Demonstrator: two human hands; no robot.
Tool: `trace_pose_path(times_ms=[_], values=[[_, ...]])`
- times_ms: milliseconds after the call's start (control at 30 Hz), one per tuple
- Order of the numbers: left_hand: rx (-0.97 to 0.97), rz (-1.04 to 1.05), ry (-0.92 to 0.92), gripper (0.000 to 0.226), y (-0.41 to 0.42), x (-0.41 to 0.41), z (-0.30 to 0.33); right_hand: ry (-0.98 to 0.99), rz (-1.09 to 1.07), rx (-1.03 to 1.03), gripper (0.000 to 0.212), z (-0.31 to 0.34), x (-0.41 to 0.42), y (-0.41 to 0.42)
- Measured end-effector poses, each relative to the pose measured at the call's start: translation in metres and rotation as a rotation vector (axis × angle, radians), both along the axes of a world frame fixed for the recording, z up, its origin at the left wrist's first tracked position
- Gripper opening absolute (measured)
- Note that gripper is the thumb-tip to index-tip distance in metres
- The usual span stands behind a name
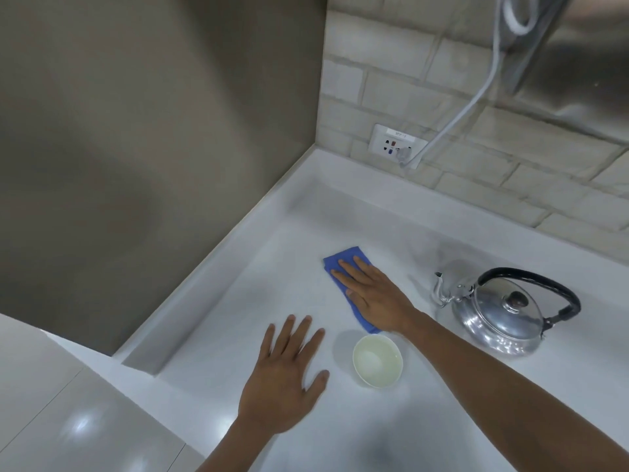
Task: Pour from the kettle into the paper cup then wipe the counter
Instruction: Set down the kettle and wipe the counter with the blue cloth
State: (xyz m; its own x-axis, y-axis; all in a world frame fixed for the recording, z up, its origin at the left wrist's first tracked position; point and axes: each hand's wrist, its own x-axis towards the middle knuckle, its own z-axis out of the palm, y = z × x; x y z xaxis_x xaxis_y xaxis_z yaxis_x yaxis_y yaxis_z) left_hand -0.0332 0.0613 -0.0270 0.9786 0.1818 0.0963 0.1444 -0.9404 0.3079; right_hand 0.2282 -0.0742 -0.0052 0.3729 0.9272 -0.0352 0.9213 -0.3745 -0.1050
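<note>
A blue cloth point(343, 264) lies flat on the white counter point(272, 277). My right hand point(372, 294) presses on it with fingers stretched out flat, covering its near part. A white paper cup point(377, 361) stands upright just in front of that hand, with liquid in it. A shiny metal kettle point(498, 318) with a black handle sits upright to the right, spout pointing left. My left hand point(287, 376) rests flat on the counter left of the cup, fingers spread, holding nothing.
A grey-brown wall panel point(153, 148) borders the counter on the left, with a raised white lip. Behind is a light brick wall with a socket plate point(396, 146) and a white cable point(476, 93) plugged in. A steel appliance point(578, 63) hangs at top right.
</note>
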Motion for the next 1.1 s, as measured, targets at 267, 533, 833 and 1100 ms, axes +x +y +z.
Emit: trace_pose_path(times_ms=[267,533,833,1100], values=[[0.007,-0.008,0.002,0.066,0.002,0.0,0.001,0.071,-0.285,0.043,0.051,0.004,-0.004,-0.003],[0.025,-0.019,0.008,0.066,0.004,-0.001,0.001,0.064,-0.308,0.015,0.052,-0.001,-0.029,-0.054],[0.026,-0.03,0.006,0.066,0.001,-0.002,0.007,-0.062,-0.302,-0.119,0.053,0.0,-0.082,-0.116],[0.012,-0.06,0.028,0.067,0.003,-0.005,0.01,-0.032,-0.503,0.106,0.051,-0.005,-0.163,-0.164]])
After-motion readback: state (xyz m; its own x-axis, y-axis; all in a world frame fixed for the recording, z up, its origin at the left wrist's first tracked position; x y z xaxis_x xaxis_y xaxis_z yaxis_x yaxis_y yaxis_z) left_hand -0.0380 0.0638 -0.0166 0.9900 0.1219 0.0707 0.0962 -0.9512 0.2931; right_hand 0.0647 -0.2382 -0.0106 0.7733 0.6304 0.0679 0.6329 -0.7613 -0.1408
